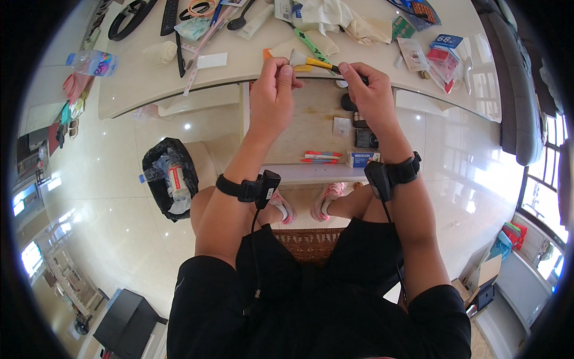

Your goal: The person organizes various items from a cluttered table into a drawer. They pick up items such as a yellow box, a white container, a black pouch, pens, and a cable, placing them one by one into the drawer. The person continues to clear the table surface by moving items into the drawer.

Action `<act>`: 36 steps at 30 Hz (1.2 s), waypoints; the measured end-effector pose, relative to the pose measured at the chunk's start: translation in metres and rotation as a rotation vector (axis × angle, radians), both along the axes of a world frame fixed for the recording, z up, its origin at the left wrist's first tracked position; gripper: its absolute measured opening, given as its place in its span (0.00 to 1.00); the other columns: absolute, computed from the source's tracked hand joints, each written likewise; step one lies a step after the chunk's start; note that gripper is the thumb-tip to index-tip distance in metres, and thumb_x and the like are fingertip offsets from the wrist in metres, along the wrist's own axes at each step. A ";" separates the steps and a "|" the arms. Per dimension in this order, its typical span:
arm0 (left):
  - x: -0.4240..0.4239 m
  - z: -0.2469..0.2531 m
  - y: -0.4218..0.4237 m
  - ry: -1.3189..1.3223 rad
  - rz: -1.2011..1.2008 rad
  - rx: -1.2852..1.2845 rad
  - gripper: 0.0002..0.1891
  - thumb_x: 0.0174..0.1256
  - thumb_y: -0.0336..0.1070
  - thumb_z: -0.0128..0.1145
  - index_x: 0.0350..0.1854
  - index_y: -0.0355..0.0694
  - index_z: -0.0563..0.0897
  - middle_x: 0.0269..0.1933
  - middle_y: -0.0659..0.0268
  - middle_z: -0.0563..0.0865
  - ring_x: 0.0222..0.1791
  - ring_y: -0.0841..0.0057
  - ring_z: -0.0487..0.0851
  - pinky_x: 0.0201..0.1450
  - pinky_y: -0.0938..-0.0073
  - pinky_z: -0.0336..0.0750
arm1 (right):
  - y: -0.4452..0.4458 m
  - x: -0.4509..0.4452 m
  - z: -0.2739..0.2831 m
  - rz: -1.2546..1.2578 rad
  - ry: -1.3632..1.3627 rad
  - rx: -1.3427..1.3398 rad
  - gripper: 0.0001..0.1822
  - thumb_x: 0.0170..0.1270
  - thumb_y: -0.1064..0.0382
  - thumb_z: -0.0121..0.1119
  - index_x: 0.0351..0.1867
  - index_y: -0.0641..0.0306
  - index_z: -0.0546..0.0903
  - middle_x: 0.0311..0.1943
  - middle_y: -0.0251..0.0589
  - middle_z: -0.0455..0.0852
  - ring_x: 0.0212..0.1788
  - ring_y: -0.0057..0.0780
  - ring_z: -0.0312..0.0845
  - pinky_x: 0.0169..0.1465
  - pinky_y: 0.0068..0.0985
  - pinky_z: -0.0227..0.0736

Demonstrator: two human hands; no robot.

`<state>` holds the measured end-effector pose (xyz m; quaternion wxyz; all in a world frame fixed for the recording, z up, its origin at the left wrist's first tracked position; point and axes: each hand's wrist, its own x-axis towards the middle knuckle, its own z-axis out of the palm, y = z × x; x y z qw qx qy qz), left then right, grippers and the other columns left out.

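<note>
A small brush (316, 63) with pale bristles, a yellow ferrule and a dark handle spans the gap between my hands, above the table's near edge. My right hand (370, 85) grips its dark handle, thumb on top. At the bristle end, my left hand (273, 92) has its fingers curled, with thumb and forefinger against the edge of the bristles. Just behind the brush lies a green printed strip (310, 45). Below the hands, an open drawer (296, 121) holds red-and-white pens (320, 157), a small blue-and-white box (362, 159) and dark cases (365, 138).
On the table (134, 80) are white cloths (327, 15), a remote control (169, 18), a black spoon (237, 22) and plastic packets (441, 63). A plastic bottle (92, 63) appears beyond its left side. A black-lined bin (170, 179) stands on the floor, left of my knees.
</note>
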<state>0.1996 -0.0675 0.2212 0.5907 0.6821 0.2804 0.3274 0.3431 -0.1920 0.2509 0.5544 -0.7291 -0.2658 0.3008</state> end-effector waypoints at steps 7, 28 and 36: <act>-0.003 -0.001 0.003 0.056 -0.083 -0.050 0.10 0.80 0.38 0.44 0.45 0.36 0.72 0.35 0.67 0.78 0.32 0.80 0.81 0.39 0.77 0.78 | -0.003 0.006 -0.001 0.076 -0.006 0.048 0.15 0.71 0.56 0.61 0.40 0.70 0.85 0.17 0.20 0.68 0.20 0.08 0.56 0.22 0.16 0.50; -0.006 -0.008 0.012 -0.061 -0.110 -0.238 0.12 0.78 0.41 0.46 0.43 0.38 0.77 0.35 0.66 0.84 0.37 0.76 0.87 0.38 0.80 0.77 | -0.017 0.017 0.004 0.239 -0.074 -0.106 0.14 0.70 0.54 0.62 0.40 0.64 0.86 0.18 0.19 0.68 0.20 0.08 0.56 0.22 0.15 0.50; -0.018 0.028 0.005 0.539 -0.585 -0.033 0.22 0.65 0.53 0.58 0.54 0.43 0.80 0.58 0.57 0.79 0.59 0.66 0.75 0.60 0.60 0.67 | -0.031 0.030 -0.070 0.633 -0.472 -0.447 0.13 0.62 0.56 0.62 0.36 0.66 0.84 0.18 0.36 0.79 0.19 0.22 0.74 0.25 0.25 0.70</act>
